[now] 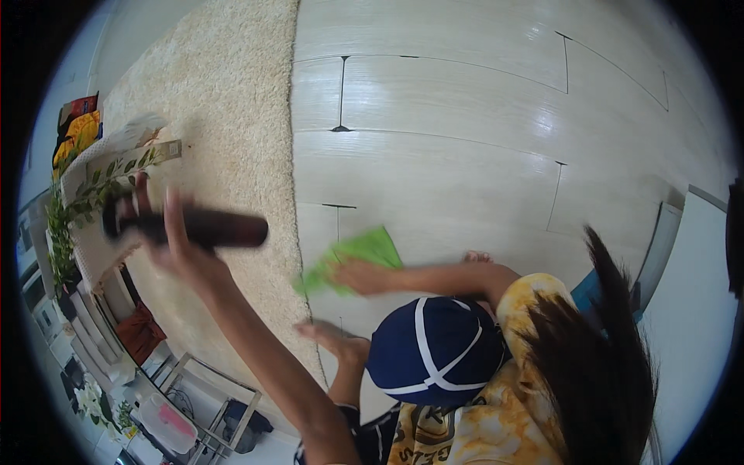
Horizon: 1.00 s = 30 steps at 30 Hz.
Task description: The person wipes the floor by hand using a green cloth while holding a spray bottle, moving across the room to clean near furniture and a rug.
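My left hand [174, 236], blurred by motion, is raised over the cream rug with its fingers around a dark brown bottle [229, 229]. The bottle lies sideways, one end pointing right; its head end near the fingers is smeared. My right hand [364, 275] is on a bright green cloth [376, 248], which spans the rug's edge and the floor tiles. That cloth is partly covered by the hand. Just below my right forearm is a rounded navy cloth shape [434, 349] with white bands. A bare foot [333, 341] rests at the rug's edge.
The shaggy cream rug [240, 101] covers the left side, and pale glossy tiles [434, 101] the right. Leafy green stems [101, 190] hang beside a wooden piece at left. A metal-framed rack [209, 403] stands lower left. White panel [690, 310] at right. Dark hair [597, 372] hangs in view.
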Each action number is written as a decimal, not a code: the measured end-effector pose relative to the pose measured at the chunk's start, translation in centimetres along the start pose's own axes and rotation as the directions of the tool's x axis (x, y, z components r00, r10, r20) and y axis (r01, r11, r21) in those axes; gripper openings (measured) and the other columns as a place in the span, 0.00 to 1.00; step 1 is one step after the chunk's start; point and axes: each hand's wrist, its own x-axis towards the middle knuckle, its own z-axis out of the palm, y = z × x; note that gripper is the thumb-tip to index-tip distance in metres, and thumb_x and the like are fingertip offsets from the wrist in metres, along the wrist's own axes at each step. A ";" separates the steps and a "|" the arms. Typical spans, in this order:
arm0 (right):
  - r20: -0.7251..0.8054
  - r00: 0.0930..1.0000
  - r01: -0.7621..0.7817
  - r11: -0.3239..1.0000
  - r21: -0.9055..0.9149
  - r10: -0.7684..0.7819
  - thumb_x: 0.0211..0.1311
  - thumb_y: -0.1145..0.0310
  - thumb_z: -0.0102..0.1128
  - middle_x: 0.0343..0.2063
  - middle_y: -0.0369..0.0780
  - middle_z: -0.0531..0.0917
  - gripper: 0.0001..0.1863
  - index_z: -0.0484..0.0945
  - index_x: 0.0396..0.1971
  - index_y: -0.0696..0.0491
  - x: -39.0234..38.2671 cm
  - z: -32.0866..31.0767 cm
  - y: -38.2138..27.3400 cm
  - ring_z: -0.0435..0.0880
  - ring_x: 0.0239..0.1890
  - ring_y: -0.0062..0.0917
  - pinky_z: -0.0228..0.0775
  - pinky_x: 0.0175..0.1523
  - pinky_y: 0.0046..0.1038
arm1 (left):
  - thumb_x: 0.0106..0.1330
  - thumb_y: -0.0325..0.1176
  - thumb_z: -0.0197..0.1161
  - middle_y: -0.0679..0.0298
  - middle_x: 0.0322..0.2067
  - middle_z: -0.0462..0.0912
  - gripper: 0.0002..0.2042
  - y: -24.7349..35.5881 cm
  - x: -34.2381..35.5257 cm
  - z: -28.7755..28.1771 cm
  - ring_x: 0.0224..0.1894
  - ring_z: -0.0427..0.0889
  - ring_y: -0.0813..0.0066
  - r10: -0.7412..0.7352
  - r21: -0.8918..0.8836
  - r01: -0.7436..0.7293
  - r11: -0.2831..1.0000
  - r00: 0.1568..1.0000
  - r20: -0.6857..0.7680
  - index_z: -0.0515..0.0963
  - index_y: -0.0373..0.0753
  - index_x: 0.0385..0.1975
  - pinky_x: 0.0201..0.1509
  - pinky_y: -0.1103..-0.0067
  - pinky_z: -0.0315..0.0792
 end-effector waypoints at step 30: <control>-0.281 0.854 -0.462 0.886 -0.021 0.439 0.49 0.69 0.53 0.64 0.39 0.58 0.30 0.64 0.57 0.51 -1.1 3.3 -4.0 0.53 0.67 0.36 0.43 0.69 0.44 | 0.60 0.32 0.61 0.63 0.53 0.70 0.28 -14.1 -2.8 -4.9 0.38 0.72 0.75 -0.114 -0.069 0.182 0.981 0.823 0.556 0.62 0.34 0.60 0.43 0.79 0.69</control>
